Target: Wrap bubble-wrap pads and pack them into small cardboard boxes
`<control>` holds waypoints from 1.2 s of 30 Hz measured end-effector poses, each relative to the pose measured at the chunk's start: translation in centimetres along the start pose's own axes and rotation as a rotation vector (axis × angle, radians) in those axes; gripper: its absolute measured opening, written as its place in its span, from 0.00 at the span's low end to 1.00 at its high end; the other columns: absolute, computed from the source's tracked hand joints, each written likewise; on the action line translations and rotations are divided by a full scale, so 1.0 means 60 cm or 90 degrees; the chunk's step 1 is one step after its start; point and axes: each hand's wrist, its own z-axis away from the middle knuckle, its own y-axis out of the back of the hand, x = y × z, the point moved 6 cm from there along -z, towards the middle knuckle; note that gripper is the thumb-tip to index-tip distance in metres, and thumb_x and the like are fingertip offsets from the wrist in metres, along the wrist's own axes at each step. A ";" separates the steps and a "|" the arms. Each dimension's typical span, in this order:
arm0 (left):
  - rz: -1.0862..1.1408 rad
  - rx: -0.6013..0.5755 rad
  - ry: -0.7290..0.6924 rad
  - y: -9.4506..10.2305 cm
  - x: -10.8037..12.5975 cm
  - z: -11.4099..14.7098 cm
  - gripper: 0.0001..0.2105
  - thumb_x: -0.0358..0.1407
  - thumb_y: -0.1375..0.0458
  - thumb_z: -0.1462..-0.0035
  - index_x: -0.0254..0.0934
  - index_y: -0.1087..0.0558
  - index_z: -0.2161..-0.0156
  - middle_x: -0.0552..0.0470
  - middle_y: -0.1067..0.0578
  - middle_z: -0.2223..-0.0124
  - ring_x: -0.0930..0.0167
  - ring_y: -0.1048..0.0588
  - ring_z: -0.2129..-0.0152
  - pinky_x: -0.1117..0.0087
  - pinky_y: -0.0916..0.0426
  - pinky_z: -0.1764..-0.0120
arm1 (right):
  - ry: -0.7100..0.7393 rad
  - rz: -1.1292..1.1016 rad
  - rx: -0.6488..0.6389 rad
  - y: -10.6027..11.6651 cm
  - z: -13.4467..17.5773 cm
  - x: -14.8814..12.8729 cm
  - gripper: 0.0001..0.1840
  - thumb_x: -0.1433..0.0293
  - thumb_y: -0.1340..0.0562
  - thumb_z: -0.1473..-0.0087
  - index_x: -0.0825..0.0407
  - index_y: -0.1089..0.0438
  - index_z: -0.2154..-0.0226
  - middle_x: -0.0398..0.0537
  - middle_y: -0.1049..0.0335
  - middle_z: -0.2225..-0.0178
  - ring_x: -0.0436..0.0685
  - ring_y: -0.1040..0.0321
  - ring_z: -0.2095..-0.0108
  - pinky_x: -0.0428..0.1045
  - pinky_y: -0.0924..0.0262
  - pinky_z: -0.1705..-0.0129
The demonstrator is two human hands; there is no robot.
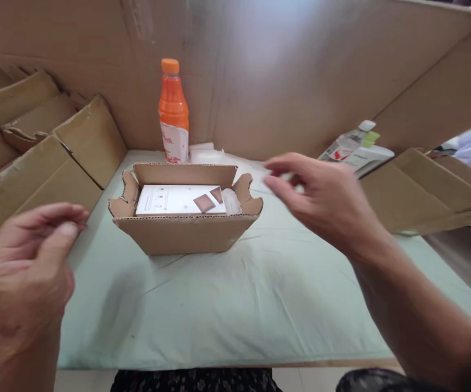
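An open cardboard box [188,235] stands on the pale green cloth in front of me. Inside lies a white printed box [178,200] with brown square pictures on its top, and clear crumpled plastic wrap [231,201] fills the right end. My right hand [319,196] hovers to the right of the carton, not touching it, with thumb and forefinger a little apart and nothing visible between them. Off to the left, my left hand [35,267] is held up away from the carton, its fingers curled and thumb against them; no object shows in it.
Behind the carton stands an orange bottle [173,109] beside white plastic packaging [206,153]. Cardboard dividers [75,158] line the left side. At right, a clear bottle [347,142] and a white bottle [372,158] lean near another cardboard box [418,190]. A cardboard wall [260,71] closes the back.
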 end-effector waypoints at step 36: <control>-0.053 -0.308 0.249 -0.129 -0.122 0.234 0.31 0.53 0.32 0.49 0.44 0.28 0.42 0.47 0.22 0.45 0.60 0.20 0.53 0.61 0.23 0.49 | -0.192 -0.401 0.003 -0.156 0.286 0.116 0.21 0.59 0.38 0.40 0.49 0.33 0.47 0.55 0.25 0.49 0.62 0.28 0.51 0.55 0.30 0.54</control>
